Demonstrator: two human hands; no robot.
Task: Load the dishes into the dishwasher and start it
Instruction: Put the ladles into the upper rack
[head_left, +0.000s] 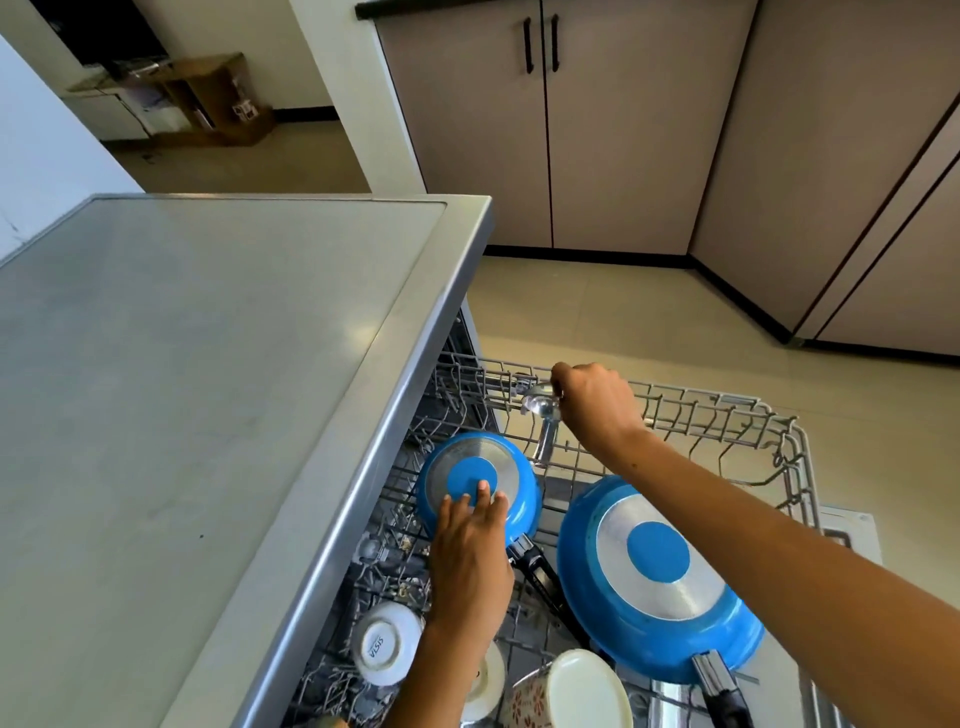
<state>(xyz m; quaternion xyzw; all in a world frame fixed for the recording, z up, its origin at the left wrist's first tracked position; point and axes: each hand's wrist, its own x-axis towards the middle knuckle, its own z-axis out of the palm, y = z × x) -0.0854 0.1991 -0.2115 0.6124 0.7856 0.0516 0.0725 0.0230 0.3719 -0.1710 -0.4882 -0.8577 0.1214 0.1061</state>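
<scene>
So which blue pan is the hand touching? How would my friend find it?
Find the pulled-out dishwasher rack beside the grey countertop. Two upside-down blue pans sit in it. The left hand lies on the smaller pan, nearest the countertop edge; the bigger pan sits to its right, untouched.

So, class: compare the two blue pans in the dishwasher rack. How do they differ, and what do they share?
The small pan is clearly smaller than the large pan. The small pan sits nearer the counter; the large pan lies further out on the pulled-out rack. The left hand rests its fingers on the small pan; nothing touches the large pan. Both are upside down, blue with a silver ring and a dark handle.
</scene>
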